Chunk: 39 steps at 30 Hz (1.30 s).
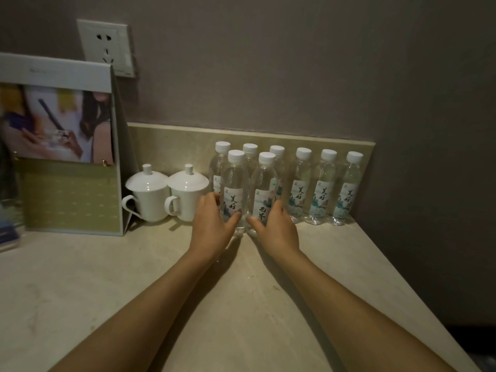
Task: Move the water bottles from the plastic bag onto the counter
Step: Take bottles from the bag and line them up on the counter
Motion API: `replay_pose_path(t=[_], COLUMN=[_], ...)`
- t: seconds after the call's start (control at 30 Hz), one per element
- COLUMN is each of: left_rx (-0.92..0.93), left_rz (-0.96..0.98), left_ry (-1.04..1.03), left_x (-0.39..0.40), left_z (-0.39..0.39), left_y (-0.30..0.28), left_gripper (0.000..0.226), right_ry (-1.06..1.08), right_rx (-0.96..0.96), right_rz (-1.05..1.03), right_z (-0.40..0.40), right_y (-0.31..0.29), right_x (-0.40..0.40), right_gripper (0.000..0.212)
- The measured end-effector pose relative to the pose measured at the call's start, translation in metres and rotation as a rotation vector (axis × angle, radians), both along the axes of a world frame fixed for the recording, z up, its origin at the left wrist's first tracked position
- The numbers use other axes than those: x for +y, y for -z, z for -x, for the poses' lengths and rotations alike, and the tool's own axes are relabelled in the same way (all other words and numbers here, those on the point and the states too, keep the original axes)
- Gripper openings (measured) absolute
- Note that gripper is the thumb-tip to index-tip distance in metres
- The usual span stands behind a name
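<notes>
Several clear water bottles with white caps and printed labels stand upright on the beige counter [134,291] against the low backsplash. My left hand [212,224] grips the lower part of the front left bottle [235,181], thumb across its label. The front right bottle [264,183] stands right beside it, and my right hand [276,226] grips it near the base. Three bottles stand behind these two, and a row of three more [323,183] stands to the right. No plastic bag is in view.
Two white lidded cups [163,194] stand just left of the bottles. A standing display card [61,146] fills the left side, under a wall socket [106,47]. The counter's right edge [418,299] runs diagonally toward me along the wall.
</notes>
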<state>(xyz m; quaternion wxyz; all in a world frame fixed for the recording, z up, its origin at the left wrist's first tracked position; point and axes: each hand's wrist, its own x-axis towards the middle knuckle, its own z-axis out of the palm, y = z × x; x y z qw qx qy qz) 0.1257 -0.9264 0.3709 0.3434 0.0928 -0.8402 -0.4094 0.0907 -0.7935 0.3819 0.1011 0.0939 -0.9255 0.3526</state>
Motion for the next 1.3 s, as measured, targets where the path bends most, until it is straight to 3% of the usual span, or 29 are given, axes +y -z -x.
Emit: replay_pose_path(t=[0.23, 0.53, 1.3], left_rx=[-0.052, -0.023, -0.016], left_rz=[-0.052, -0.02, -0.005], left_ry=[0.021, 0.036, 0.062], left_x=[0.002, -0.002, -0.005], left_z=[-0.001, 0.001, -0.002], left_y=[-0.004, -0.003, -0.001], left_gripper=[0.06, 0.048, 0.047], right_ry=[0.046, 0.046, 0.016], right_rx=[-0.021, -0.03, 0.006], right_rz=[-0.112, -0.141, -0.145], right_z=[-0.004, -0.006, -0.005], right_y=[-0.001, -0.003, 0.001], right_x=[0.009, 0.007, 0.006], right_gripper=[0.058, 0.038, 0.033])
